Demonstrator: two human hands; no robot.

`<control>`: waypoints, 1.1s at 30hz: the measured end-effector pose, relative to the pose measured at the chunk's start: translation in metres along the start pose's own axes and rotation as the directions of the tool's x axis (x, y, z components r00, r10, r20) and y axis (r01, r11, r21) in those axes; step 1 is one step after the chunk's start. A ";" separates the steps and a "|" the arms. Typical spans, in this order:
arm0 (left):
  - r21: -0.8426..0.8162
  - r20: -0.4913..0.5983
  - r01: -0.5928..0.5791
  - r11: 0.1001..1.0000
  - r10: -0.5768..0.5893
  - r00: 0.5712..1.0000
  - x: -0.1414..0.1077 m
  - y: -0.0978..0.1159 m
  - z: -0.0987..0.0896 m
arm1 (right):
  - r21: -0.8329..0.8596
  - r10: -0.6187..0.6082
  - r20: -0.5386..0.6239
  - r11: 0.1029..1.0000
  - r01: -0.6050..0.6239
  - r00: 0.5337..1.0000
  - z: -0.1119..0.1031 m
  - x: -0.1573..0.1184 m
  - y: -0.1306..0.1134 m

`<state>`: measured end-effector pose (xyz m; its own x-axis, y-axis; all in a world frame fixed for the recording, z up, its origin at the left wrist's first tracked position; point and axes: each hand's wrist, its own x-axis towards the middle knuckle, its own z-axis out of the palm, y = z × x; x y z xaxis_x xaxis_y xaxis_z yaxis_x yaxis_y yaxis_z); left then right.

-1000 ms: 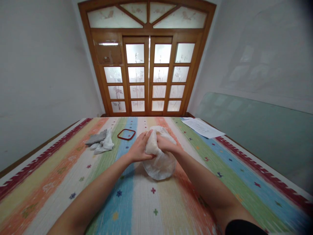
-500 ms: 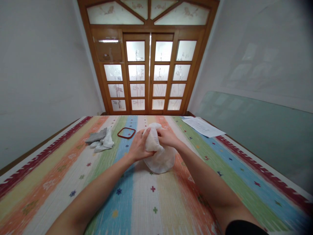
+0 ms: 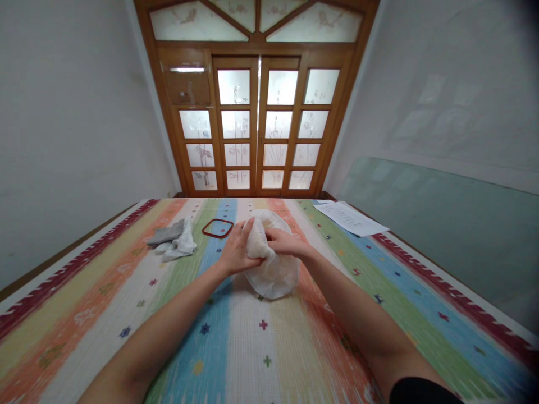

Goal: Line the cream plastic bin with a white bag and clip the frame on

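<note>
Both hands are on a bunched white cloth (image 3: 275,276), thin and slightly see-through, its rounded lower part resting on the table. My left hand (image 3: 236,249) wraps around the puffed left part, thumb below and fingers above. On the other side my right hand (image 3: 284,242) reaches into the cloth's folds, its fingertips hidden there. Whether anything lies inside the cloth I cannot tell. Just beyond my left hand lies a dark red frame with rounded corners (image 3: 218,236), flat on the table.
A grey cloth (image 3: 166,233) and a crumpled white cloth (image 3: 183,247) lie together at the left. Printed paper sheets (image 3: 351,219) rest near the right edge. A striped tablecloth (image 3: 248,359) covers the table; wooden doors (image 3: 257,126) stand beyond it.
The cloth's held part has shifted slightly left, and its far side has spread wider behind my right hand. My right hand has moved a little left with it.
</note>
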<state>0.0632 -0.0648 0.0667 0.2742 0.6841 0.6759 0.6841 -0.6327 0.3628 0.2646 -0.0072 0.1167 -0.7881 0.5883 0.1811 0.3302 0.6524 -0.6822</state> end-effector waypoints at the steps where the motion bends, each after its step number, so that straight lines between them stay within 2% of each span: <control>1: -0.010 -0.001 0.002 1.000 -0.002 1.000 0.000 -0.002 -0.001 | 0.014 -0.020 0.019 1.000 0.019 1.000 -0.001 0.000 0.000; 4: -0.046 0.012 -0.016 0.999 0.016 1.000 0.001 -0.009 -0.003 | -0.015 -0.049 0.054 0.999 0.050 0.997 -0.004 -0.001 -0.002; 7: -0.085 0.027 -0.048 0.995 0.050 0.998 0.002 -0.016 -0.006 | -0.099 -0.024 0.049 0.995 0.028 0.999 -0.010 -0.005 -0.008; 11: -0.119 0.022 -0.074 0.990 0.078 0.997 0.001 -0.021 -0.007 | -0.135 0.032 -0.040 0.990 -0.037 0.999 -0.018 -0.010 -0.019; 14: -0.123 0.020 -0.083 0.989 0.087 0.996 0.000 -0.022 -0.006 | -0.169 0.028 -0.114 0.985 -0.047 0.993 -0.017 -0.010 -0.023; 20: -0.117 0.012 -0.075 0.990 0.077 0.997 -0.001 -0.024 -0.005 | -0.176 -0.050 -0.016 0.983 0.047 0.999 0.002 0.000 -0.018; 24: -0.131 -0.001 -0.063 0.989 0.063 0.998 -0.002 -0.028 -0.004 | -0.171 -0.073 0.003 0.983 0.072 0.997 -0.001 0.000 -0.017; 26: -0.136 -0.008 -0.057 0.989 0.056 0.998 -0.002 -0.029 -0.004 | -0.166 -0.044 -0.025 0.985 0.040 0.999 -0.007 -0.003 -0.018; 29: -0.132 -0.010 -0.052 0.990 0.052 0.999 -0.002 -0.029 -0.004 | -0.165 -0.003 -0.129 0.986 -0.019 0.992 -0.009 -0.005 -0.019; 30: -0.129 -0.008 -0.052 0.990 0.051 0.999 -0.002 -0.030 -0.004 | -0.174 -0.004 -0.127 0.985 -0.019 0.992 -0.008 -0.005 -0.019; 33: -0.130 -0.006 -0.048 0.990 0.048 0.999 -0.002 -0.031 -0.003 | -0.204 -0.026 -0.025 0.979 0.020 0.999 -0.003 -0.003 -0.019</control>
<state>0.0395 -0.0481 0.0558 0.3028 0.6509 0.6961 0.5764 -0.7068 0.4102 0.2625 -0.0194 0.1314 -0.7831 0.5831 0.2162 0.4132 0.7476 -0.5199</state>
